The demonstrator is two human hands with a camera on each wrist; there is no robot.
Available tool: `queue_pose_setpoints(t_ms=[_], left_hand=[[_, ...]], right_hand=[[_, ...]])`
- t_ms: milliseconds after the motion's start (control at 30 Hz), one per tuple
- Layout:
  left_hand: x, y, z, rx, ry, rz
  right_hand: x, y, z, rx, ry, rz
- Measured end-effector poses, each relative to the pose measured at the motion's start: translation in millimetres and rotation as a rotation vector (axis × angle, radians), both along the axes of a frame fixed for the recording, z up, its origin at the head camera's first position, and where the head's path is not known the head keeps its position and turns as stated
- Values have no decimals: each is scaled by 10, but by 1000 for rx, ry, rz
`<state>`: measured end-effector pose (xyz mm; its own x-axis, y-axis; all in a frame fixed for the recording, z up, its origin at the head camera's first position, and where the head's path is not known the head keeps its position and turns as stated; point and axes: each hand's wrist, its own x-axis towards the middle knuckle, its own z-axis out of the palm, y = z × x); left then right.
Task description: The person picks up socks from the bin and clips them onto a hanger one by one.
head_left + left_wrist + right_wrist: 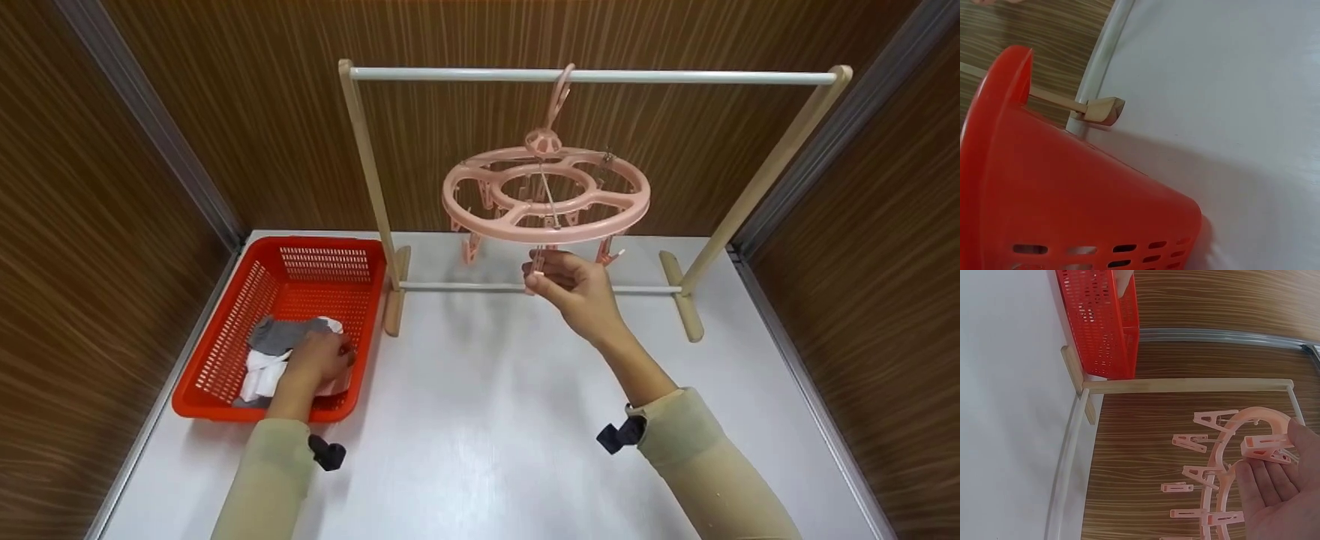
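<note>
In the head view, a person's left hand (321, 357) reaches into the red basket (315, 241) at the left of the frame, down among the clothes (279, 337); its fingertips are partly hidden, so whether it grips any of them cannot be told. The clothes lie in the near half of the basket, a grey piece above white ones, with another bit of grey at the bottom of the pile. Near the centre of the frame, the right hand (574, 291) is raised beneath the front edge of the pink hanger (480, 223) and pinches one pink clip (1264, 446) between thumb and fingers. The right wrist view shows this clip at the right of the frame, with other clips ranged to its left along the ring. The hanger's hook (559, 97) loops over the white top bar (450, 74) of the rack, whose wooden posts (765, 184) slant down to feet on the white table (465, 420). The basket stands just beside the rack's left foot (394, 300). Both pale sleeves (262, 472) carry black mounts (328, 453) at the cuff. Wood-grain panels (285, 150) fill the top of the frame.
</note>
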<state>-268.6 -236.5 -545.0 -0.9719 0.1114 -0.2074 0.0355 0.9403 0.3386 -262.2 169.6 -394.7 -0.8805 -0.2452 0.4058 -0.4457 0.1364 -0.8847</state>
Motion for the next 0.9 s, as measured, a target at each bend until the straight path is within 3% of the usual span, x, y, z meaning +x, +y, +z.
queue_pose_setpoints(t_ms=[300, 533, 600, 700, 900], left_hand=[[118, -78, 113, 141, 23, 15], [179, -114, 213, 170, -35, 19], [191, -118, 237, 166, -38, 32], [208, -141, 278, 158, 64, 5], [250, -142, 436, 209, 380, -5]], right_hand=[[14, -33, -5, -2, -5, 2], [-150, 38, -267, -34, 5, 12], [-155, 30, -259, -41, -2, 10], [-157, 25, -246, -43, -3, 16], [-147, 12, -214, -33, -5, 14]])
